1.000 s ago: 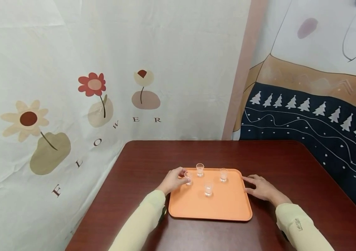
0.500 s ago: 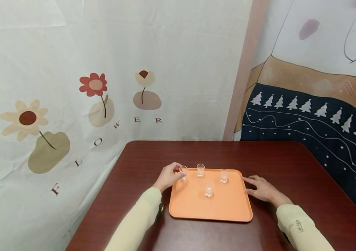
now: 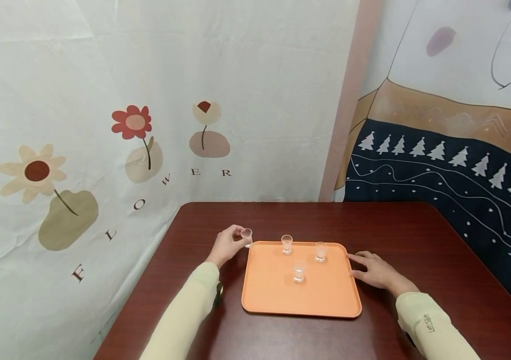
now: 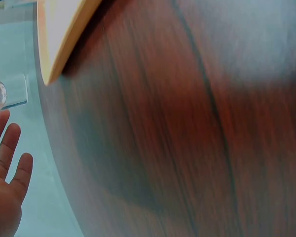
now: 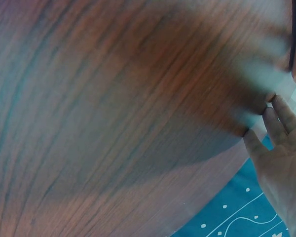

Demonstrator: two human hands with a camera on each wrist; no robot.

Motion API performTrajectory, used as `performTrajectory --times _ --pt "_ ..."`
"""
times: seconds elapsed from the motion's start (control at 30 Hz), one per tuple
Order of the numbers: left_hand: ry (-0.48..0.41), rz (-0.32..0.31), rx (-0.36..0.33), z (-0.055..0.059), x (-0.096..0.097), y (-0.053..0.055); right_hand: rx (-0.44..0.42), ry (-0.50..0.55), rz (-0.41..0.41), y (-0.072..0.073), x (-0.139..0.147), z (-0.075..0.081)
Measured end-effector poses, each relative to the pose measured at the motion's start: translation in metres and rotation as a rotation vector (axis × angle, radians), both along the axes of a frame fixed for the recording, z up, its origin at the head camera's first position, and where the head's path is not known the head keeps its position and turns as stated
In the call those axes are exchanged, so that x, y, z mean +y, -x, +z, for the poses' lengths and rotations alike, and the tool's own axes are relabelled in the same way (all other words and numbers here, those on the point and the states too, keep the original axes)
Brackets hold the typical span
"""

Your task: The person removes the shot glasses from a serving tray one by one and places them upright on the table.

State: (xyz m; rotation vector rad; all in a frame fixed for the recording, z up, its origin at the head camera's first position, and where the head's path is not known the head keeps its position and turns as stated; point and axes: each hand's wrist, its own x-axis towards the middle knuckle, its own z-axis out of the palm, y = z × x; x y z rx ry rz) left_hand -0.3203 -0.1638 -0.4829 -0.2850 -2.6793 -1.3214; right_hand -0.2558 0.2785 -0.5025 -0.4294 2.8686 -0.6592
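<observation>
My left hand [image 3: 227, 245] pinches a small clear shot glass [image 3: 247, 238] just outside the far left corner of the orange tray [image 3: 273, 300]. In the left wrist view, that shot glass [image 4: 10, 92] shows at the left edge above the spread fingers [image 4: 7, 148]. Three more shot glasses stand on the tray: one at the far rim [image 3: 287, 244], another toward the far right [image 3: 320, 252], a third near the middle [image 3: 299, 272]. At the tray's right edge, my right hand [image 3: 374, 270] rests with extended fingers, its fingertips right at the rim.
A dark red wooden table [image 3: 300, 340] with rounded corners carries the tray. Behind it hangs a pale cloth [image 3: 273, 100] with printed flowers. To the right hangs a dark blue cloth [image 3: 399, 175] with white trees.
My left hand has carried its shot glass left and away from me, from over the tray to beyond its far left corner. The right hand and the other glasses have stayed put.
</observation>
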Motion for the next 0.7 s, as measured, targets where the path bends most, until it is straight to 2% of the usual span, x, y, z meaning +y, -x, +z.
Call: performTrajectory --times 0.23,0.4,0.7 --pt "-0.003 0.058 0.015 -0.001 -0.016 0.009 -0.002 -0.011 -0.001 0.0 0.0 0.0" --pt "0.013 0.083 -0.002 -0.005 -0.026 0.014 -0.003 -0.017 0.001 0.001 0.001 0.0" --pt "0.047 0.109 -0.02 -0.015 -0.033 0.024 -0.002 -0.009 0.011 -0.001 0.001 0.001"
